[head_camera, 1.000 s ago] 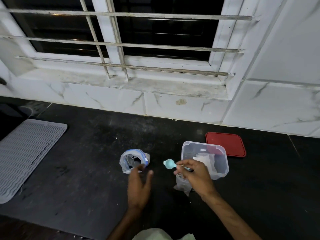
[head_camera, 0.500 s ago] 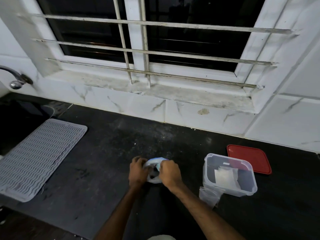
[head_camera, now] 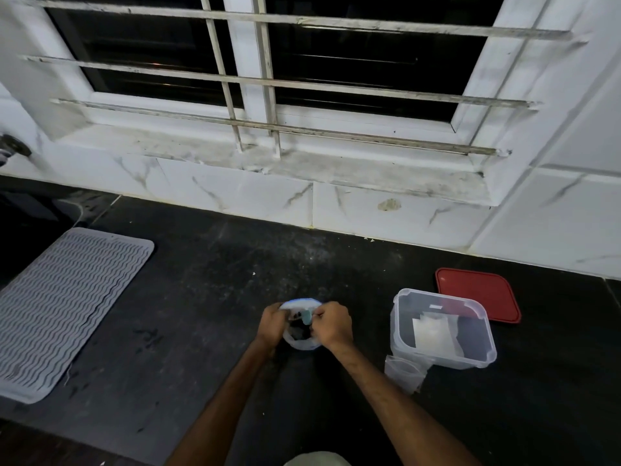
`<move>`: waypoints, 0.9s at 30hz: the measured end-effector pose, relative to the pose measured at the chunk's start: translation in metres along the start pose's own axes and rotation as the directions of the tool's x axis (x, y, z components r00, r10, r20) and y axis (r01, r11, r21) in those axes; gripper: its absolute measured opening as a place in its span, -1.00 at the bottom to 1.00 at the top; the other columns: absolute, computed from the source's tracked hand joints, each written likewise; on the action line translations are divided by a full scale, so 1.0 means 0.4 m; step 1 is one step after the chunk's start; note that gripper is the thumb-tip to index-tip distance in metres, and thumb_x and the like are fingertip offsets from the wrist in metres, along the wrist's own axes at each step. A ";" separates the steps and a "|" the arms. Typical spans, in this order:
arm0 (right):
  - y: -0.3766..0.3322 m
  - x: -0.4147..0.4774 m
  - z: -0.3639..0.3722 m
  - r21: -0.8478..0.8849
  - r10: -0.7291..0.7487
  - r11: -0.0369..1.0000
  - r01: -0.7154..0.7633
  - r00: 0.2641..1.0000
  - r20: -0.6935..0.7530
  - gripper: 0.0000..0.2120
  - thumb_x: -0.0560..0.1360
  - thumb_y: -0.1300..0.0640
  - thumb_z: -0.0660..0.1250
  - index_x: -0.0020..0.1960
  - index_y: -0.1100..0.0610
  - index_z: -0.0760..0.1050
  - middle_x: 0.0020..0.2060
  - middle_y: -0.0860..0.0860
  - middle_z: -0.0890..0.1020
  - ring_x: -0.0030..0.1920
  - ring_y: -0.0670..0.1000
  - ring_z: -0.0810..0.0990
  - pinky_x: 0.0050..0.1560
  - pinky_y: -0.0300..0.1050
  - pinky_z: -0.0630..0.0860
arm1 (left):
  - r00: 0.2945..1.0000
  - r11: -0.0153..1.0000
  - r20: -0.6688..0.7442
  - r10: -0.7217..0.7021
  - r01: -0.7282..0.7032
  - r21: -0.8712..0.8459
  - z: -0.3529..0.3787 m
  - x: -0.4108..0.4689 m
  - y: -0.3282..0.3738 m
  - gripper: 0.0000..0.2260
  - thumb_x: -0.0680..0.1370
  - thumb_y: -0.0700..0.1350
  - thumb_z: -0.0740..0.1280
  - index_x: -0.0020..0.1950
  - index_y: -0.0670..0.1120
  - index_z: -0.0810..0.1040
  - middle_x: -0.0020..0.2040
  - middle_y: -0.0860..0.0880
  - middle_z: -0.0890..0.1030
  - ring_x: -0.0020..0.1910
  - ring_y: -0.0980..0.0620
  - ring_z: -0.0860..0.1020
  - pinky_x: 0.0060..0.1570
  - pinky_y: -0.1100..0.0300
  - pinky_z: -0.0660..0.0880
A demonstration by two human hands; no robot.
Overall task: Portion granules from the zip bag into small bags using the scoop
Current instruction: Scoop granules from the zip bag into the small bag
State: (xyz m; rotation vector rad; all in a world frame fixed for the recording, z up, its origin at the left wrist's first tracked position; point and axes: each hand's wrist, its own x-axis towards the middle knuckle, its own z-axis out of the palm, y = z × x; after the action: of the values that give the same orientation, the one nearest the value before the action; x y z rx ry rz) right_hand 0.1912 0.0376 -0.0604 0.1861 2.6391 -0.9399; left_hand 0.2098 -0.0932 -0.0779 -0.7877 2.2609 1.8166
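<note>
Fingers of the left hand (head_camera: 274,322) curl round the rim of the clear blue-zippered plastic zip bag (head_camera: 302,344) on the black counter (head_camera: 201,297); the right hand (head_camera: 332,326) pinches the teal plastic scoop (head_camera: 306,317) over its mouth. Beyond: small clear plastic bag (head_camera: 403,371), clear plastic tub (head_camera: 484,351), red square lid (head_camera: 477,290).

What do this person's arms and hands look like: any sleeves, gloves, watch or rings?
Both forearms are bare to the frame edge, no sleeves showing. The left hand and right hand are ungloved; no watch, bracelet or ring is visible.
</note>
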 end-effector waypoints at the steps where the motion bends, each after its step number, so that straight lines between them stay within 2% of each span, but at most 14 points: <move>1: 0.005 0.007 0.003 0.023 0.018 1.000 -0.019 1.000 0.010 -0.83 0.46 0.13 0.28 -0.16 0.12 0.65 -0.23 0.03 0.69 -0.19 0.02 0.68 -0.14 -0.11 0.64 | 1.000 1.000 0.010 -0.009 0.009 0.012 0.000 0.004 0.005 -0.80 0.54 -0.25 0.25 0.03 -0.24 0.65 -0.07 -0.13 0.68 -0.10 -0.03 0.62 -0.18 0.20 0.55; 3: 0.016 0.020 0.009 0.048 0.034 0.998 -0.035 0.999 0.029 -0.83 0.47 0.13 0.29 -0.18 0.11 0.65 -0.27 0.02 0.69 -0.23 0.00 0.68 -0.12 -0.05 0.66 | 1.000 0.997 0.028 -0.005 0.003 0.078 -0.001 0.009 0.007 -0.78 0.56 -0.17 0.28 0.04 -0.28 0.64 -0.07 -0.15 0.67 -0.08 -0.05 0.62 -0.08 0.09 0.54; 7: 0.009 0.004 -0.007 0.079 0.036 0.996 -0.040 0.998 0.050 -0.82 0.47 0.17 0.30 -0.20 0.16 0.67 -0.31 0.03 0.69 -0.25 0.01 0.69 -0.10 -0.02 0.66 | 0.999 0.978 -0.042 0.018 -0.009 0.209 0.000 0.016 -0.004 -0.84 0.54 -0.18 0.36 -0.08 -0.27 0.65 -0.14 -0.21 0.68 -0.13 -0.11 0.63 -0.10 -0.02 0.57; 11: 0.013 -0.005 -0.011 0.096 0.041 0.994 -0.049 0.996 0.082 -0.82 0.48 0.22 0.30 -0.19 0.19 0.67 -0.31 0.04 0.70 -0.26 -0.01 0.69 -0.10 -0.01 0.67 | 0.993 0.993 -0.119 -0.006 0.020 0.117 0.014 0.008 0.005 -0.94 0.52 -0.26 0.36 -0.06 -0.25 0.60 -0.11 -0.21 0.66 -0.08 -0.15 0.63 -0.09 -0.01 0.58; 14: 0.023 0.002 -0.013 0.119 0.052 0.991 -0.064 0.993 0.102 -0.83 0.48 0.22 0.31 -0.16 0.16 0.68 -0.30 0.03 0.71 -0.24 -0.02 0.69 -0.10 -0.02 0.67 | 0.991 0.999 -0.129 -0.043 0.045 0.011 0.021 0.005 0.011 -0.87 0.50 -0.33 0.37 0.03 -0.31 0.60 -0.06 -0.24 0.66 -0.05 -0.18 0.64 -0.10 0.01 0.59; 18: 0.031 0.006 -0.013 0.166 0.071 0.982 -0.091 0.990 0.124 -0.80 0.47 0.23 0.30 -0.22 0.16 0.69 -0.33 0.04 0.70 -0.28 0.00 0.70 -0.12 -0.01 0.67 | 0.993 0.998 -0.107 -0.047 0.041 -0.057 0.030 -0.009 0.025 -0.84 0.50 -0.37 0.32 0.07 -0.27 0.55 -0.04 -0.21 0.62 -0.09 -0.08 0.59 -0.19 0.17 0.56; 20: 0.035 0.006 -0.010 0.189 0.075 0.977 -0.099 0.989 0.131 -0.80 0.45 0.22 0.30 -0.22 0.15 0.69 -0.32 0.05 0.71 -0.26 0.01 0.70 -0.11 -0.01 0.67 | 0.997 0.998 -0.073 -0.031 0.027 -0.054 0.033 -0.011 0.026 -0.85 0.51 -0.37 0.31 0.06 -0.24 0.54 -0.03 -0.20 0.63 -0.09 -0.06 0.60 -0.19 0.18 0.56; 22: 0.040 0.012 -0.006 0.221 0.083 0.969 -0.110 0.988 0.128 -0.82 0.44 0.21 0.31 -0.21 0.15 0.69 -0.32 0.06 0.71 -0.25 0.03 0.71 -0.11 0.01 0.67 | 0.999 0.998 -0.038 -0.026 0.024 -0.052 0.034 -0.012 0.023 -0.86 0.50 -0.31 0.34 0.05 -0.28 0.57 -0.01 -0.24 0.66 -0.04 -0.14 0.63 -0.14 0.09 0.57; 25: 0.035 0.010 -0.013 0.229 0.090 0.967 -0.116 0.989 0.120 -0.81 0.47 0.24 0.30 -0.22 0.16 0.68 -0.34 0.05 0.70 -0.27 0.00 0.70 -0.11 -0.03 0.67 | 0.999 1.000 -0.038 -0.026 0.027 0.015 0.030 -0.008 0.008 -0.68 0.38 -0.10 0.32 -0.01 -0.30 0.64 -0.06 -0.27 0.68 -0.02 -0.23 0.65 -0.02 -0.10 0.58; 27: 0.029 0.003 -0.016 0.205 0.081 0.974 -0.100 0.992 0.099 -0.79 0.48 0.23 0.30 -0.25 0.14 0.67 -0.35 0.02 0.70 -0.30 -0.03 0.69 -0.14 -0.08 0.67 | 0.998 0.996 -0.058 -0.027 0.032 0.082 0.028 -0.001 -0.001 -0.74 0.46 -0.11 0.32 -0.01 -0.27 0.65 -0.07 -0.24 0.68 -0.02 -0.20 0.65 0.02 -0.15 0.58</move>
State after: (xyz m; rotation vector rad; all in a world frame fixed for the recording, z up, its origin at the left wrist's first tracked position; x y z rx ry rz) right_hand 0.1910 0.0507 -0.0632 0.3039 2.4256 -1.1661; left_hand 0.2080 -0.0827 -0.0809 -0.8638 2.3292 1.6973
